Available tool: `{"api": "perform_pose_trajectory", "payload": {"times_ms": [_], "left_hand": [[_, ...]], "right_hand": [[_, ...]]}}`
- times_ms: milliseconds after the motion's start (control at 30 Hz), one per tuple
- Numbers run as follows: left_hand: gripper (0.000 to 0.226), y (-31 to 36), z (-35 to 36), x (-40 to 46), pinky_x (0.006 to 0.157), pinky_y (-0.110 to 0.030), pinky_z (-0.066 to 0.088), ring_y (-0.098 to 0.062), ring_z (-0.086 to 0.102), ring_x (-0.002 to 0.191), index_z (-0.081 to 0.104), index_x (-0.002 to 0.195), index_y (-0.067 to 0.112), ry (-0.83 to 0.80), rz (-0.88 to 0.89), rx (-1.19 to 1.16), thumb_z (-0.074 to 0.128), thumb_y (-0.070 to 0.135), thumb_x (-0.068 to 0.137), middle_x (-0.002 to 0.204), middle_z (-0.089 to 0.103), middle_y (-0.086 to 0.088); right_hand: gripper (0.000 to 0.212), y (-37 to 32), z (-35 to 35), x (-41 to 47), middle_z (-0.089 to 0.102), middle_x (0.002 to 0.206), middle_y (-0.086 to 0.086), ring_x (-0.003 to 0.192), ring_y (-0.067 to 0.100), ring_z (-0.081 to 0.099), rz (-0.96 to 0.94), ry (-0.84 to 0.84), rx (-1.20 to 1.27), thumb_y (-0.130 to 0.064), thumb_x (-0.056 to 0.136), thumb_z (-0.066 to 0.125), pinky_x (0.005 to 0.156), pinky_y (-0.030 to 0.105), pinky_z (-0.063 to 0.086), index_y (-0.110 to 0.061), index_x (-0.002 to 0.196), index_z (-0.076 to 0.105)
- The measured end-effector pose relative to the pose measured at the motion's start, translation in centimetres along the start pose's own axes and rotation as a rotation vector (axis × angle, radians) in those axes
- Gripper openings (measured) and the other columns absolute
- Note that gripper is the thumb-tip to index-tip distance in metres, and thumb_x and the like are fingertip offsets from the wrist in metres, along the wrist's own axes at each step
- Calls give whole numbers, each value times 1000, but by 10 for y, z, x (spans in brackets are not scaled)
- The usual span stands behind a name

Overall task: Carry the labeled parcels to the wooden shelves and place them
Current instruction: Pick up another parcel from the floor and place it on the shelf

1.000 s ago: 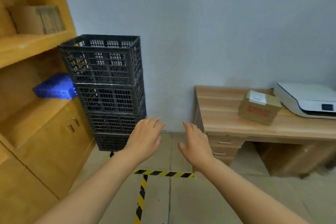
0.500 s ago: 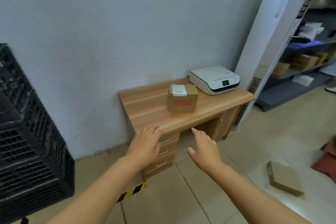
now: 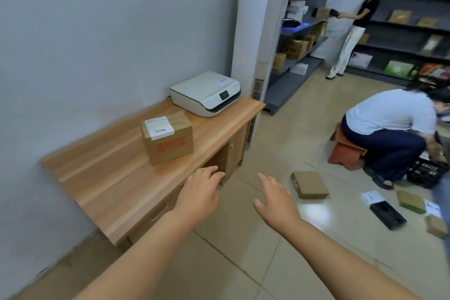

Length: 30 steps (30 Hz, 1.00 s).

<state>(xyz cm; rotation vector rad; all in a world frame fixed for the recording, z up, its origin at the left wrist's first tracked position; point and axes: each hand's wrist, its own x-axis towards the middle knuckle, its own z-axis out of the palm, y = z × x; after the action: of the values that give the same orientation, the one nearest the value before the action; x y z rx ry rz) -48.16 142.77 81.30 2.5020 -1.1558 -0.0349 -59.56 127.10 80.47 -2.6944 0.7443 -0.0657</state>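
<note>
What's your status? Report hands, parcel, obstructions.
Left hand and right hand open, empty. Labeled parcel on desk, untouched. Nothing between hands and parcel.

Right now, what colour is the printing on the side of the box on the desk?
Red lettering on the brown cardboard box, clearest in the head view.

desk (image 3: 117, 185): smooth wood-grain | parcel (image 3: 168, 140): matt cardboard, paper label | printer (image 3: 205, 92): glossy plastic | floor (image 3: 243, 251): shiny tile

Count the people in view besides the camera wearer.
2. One standing person reaches into the dark shelves at the far right; one seated person bends over on a red stool.
</note>
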Motion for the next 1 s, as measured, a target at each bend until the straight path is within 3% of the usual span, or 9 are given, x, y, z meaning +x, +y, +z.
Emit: {"api": "perform_pose_trajectory", "payload": {"times_ms": [400, 533, 667, 1000], "left_hand": [[56, 137, 106, 182, 111, -35, 21, -22, 24, 139, 35, 139, 19, -120, 269, 9, 43, 13, 84, 150, 32, -6], [56, 197, 139, 247, 111, -35, 22, -22, 25, 138, 37, 139, 18, -128, 275, -15, 43, 12, 84, 150, 32, -7], [56, 243, 169, 302, 110, -35, 23, -22, 26, 137, 37, 138, 19, -141, 268, -44, 44, 13, 83, 149, 32, -6], [51, 300, 245, 421, 109, -35, 26, -22, 30, 135, 40, 136, 21, -264, 260, -38, 46, 18, 85, 148, 36, -4]], "right_hand": [[68, 201, -51, 83, 37, 146, 2, 132, 23, 37, 273, 44, 81, -26, 85, 51, 108, 39, 27, -19, 146, 22], [63, 280, -84, 119, 44, 138, 4, 126, 24, 42, 317, 53, 75, -25, 84, 52, 101, 37, 32, -18, 141, 28], [63, 348, -109, 152, 40, 143, 4, 129, 24, 40, 364, 62, 118, -23, 86, 51, 103, 38, 30, -18, 143, 27], [61, 466, -133, 227, 42, 140, 6, 126, 25, 43, 474, 33, 175, -22, 86, 53, 100, 38, 36, -19, 142, 29]]}}
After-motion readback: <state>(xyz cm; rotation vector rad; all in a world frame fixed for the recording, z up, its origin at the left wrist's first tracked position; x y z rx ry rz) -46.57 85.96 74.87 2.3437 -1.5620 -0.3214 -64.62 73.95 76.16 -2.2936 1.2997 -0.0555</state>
